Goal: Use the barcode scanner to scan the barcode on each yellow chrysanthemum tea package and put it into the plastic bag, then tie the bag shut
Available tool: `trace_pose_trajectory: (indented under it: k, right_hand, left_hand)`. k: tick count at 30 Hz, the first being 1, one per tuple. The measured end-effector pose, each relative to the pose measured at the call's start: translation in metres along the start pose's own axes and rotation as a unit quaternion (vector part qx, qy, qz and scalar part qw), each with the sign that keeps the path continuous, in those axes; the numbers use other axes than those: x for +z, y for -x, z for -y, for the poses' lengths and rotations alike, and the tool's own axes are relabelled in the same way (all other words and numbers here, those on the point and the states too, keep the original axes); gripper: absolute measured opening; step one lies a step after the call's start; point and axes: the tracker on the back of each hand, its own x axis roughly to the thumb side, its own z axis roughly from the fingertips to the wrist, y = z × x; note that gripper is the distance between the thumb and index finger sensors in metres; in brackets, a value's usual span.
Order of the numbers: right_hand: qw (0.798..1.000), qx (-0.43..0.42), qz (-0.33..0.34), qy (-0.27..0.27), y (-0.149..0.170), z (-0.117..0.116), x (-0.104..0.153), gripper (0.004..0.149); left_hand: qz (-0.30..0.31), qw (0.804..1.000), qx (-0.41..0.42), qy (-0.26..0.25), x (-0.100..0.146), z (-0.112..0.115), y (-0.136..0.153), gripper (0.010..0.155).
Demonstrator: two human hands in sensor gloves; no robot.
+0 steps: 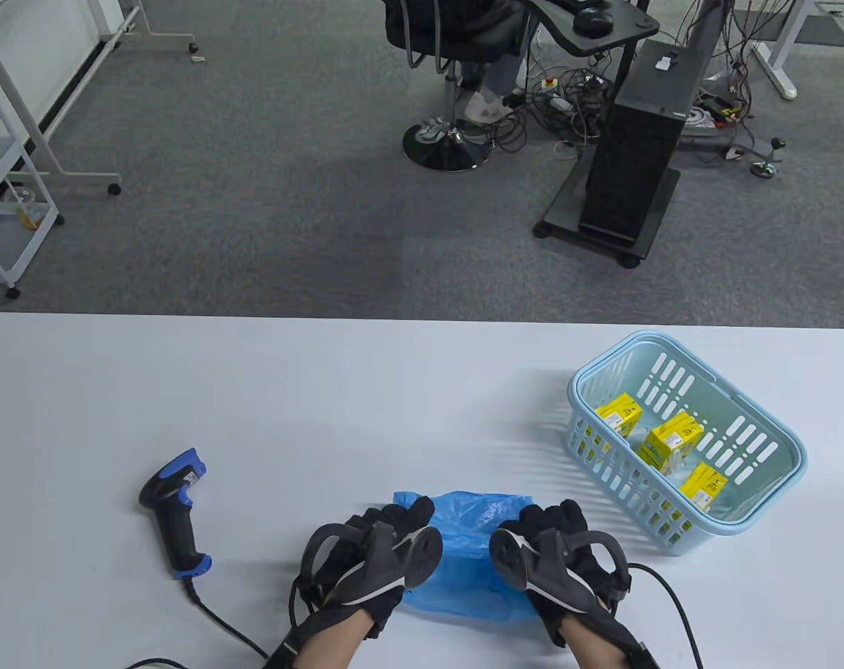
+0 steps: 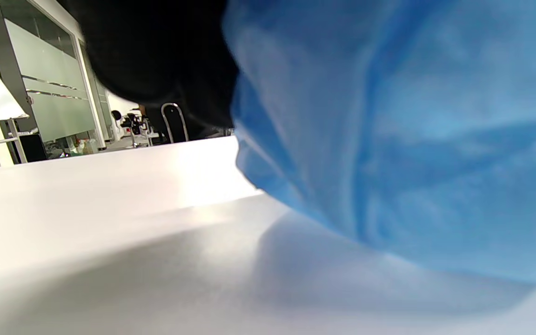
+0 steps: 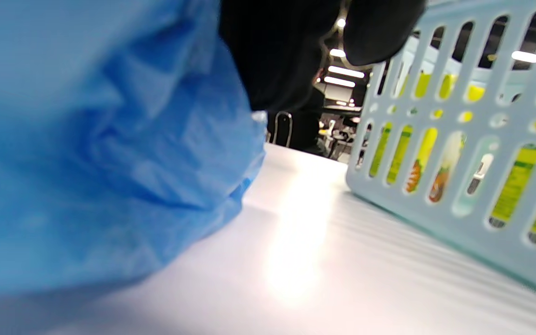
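A crumpled blue plastic bag (image 1: 474,550) lies near the table's front edge between my two hands. My left hand (image 1: 397,519) grips its left edge and my right hand (image 1: 550,521) grips its right edge. In the left wrist view the bag (image 2: 412,139) rises from the table up to my black gloved fingers (image 2: 156,46). The right wrist view shows the same: bag (image 3: 86,139) under gloved fingers (image 3: 277,46). Three yellow tea packages (image 1: 620,412), (image 1: 671,440), (image 1: 704,486) sit in a light blue basket (image 1: 777,432) at the right. The black and blue barcode scanner (image 1: 178,512) lies on the table at the left.
The scanner's cable (image 1: 219,620) runs from its handle to the front edge, left of my left arm. The basket wall (image 3: 458,139) stands close to the right of my right hand. Beyond the white table's (image 1: 324,390) far edge are carpet, a chair and a computer stand.
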Motion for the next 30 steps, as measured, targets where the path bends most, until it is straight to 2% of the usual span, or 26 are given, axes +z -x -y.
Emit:
trace_pose_trajectory:
  k: [5,9,10,12,13,16,21,24,26,30]
  right_hand:
    - [1.000,-0.002,0.004,-0.002,0.000,-0.001,0.000,0.042]
    - [1.000,-0.025,0.001,-0.001,0.003,0.000,-0.001,0.042]
    - [1.000,-0.030,0.002,-0.001,0.005,0.000,-0.002,0.049]
    - [1.000,-0.024,0.000,-0.009,0.006,0.000,-0.002,0.062]
    - [1.000,-0.023,0.000,-0.005,0.007,0.001,-0.002,0.062]
    - [1.000,-0.021,0.001,-0.003,0.005,-0.001,-0.002,0.045]
    - [1.000,-0.019,0.020,0.001,0.004,-0.005,0.000,0.039]
    - [1.000,-0.028,0.011,0.005,0.006,-0.004,-0.001,0.038]
    - [0.999,-0.040,0.009,0.009,0.008,-0.004,-0.002,0.042]
    - [0.998,-0.063,0.001,-0.018,0.014,-0.008,-0.005,0.064]
  left_hand:
    - [0.003,1.000,0.011,-0.014,-0.001,0.002,0.003,0.039]
    - [0.008,1.000,0.017,-0.021,-0.001,0.002,0.003,0.037]
    - [0.008,1.000,0.023,-0.018,-0.001,0.003,0.003,0.036]
    - [0.010,0.999,0.036,-0.006,-0.001,0.004,0.003,0.036]
    - [0.010,0.999,0.037,-0.008,-0.001,0.004,0.003,0.036]
    - [0.019,0.999,0.038,-0.008,-0.002,0.005,0.003,0.036]
    - [0.026,0.998,0.056,-0.009,-0.002,0.006,0.003,0.037]
    - [0.029,0.997,0.068,-0.004,-0.003,0.006,0.005,0.043]
    - [0.040,0.995,0.088,0.004,-0.004,0.007,0.007,0.048]
    - [0.064,0.990,0.114,0.044,-0.006,0.013,0.004,0.058]
